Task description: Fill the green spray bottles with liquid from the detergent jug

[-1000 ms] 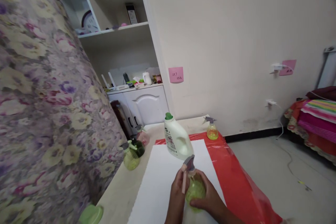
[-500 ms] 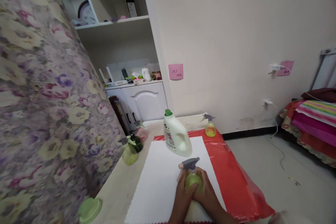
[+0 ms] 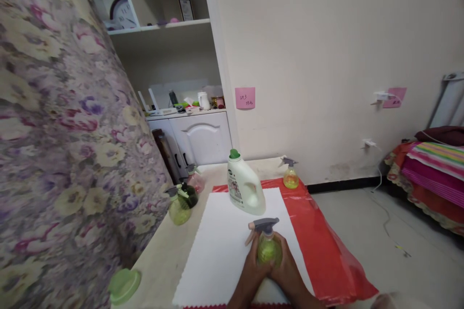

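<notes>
A yellow-green spray bottle (image 3: 268, 250) with a grey trigger head stands upright between my two hands, over the near part of a white sheet (image 3: 213, 246). My left hand (image 3: 253, 265) is wrapped round its left side. From the right, my right hand (image 3: 286, 258) closes round the other side. The trigger points left. Just beyond it, a pale green detergent jug (image 3: 244, 190) with a green cap and a handle hole stands on the sheet. The bottle's base is hidden by my hands.
At the table's left edge stand a light green spray bottle (image 3: 179, 210), a dark green one (image 3: 190, 194) and a pink one (image 3: 196, 181). Another spray bottle (image 3: 290, 178) with yellow liquid is on the red sheet (image 3: 319, 241). A green lid (image 3: 123, 286) lies near left.
My thumbs have shifted lower, so more of the bottle's front shows between my hands. Both hands still hold it, and the view has moved slightly.
</notes>
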Available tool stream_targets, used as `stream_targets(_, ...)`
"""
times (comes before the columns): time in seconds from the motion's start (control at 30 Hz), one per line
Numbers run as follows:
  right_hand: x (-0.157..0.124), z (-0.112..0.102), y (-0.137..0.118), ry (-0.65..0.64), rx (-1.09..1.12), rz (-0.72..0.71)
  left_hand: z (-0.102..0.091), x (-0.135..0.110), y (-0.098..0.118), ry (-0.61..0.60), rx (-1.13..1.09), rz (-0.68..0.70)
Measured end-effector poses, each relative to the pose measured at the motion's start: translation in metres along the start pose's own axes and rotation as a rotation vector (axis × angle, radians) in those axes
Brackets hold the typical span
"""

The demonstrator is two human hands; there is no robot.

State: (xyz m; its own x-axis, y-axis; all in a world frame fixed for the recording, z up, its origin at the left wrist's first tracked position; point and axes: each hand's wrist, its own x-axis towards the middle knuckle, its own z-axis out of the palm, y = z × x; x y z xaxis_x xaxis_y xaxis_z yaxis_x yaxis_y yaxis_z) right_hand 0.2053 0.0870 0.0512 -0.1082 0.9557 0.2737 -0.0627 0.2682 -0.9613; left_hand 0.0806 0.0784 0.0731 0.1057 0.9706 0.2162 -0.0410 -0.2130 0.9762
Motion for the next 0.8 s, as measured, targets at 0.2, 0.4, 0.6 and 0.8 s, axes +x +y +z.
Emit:
stream_targets(0.2, 0.005, -0.007, 0.008, -0.044, -0.042, -0.004, -0.017, -0.012, 0.001, 0.095, 0.164, 0.012)
stream_targets(0.4, 0.006, -0.010, 0.005, -0.081, -0.031, 0.010, -0.067, -0.027, -0.007, 0.120, 0.933, -0.043)
stream_targets(0.6, 0.005, -0.005, 0.000, -0.031, -0.030, 0.049, -0.104, -0.023, -0.043, 0.155, 1.561, -0.005)
stream_targets(0.8, 0.039, -0.023, 0.003, 0.123, -0.002, 0.005, -0.111, -0.023, -0.059, 0.209, 1.671, 0.099)
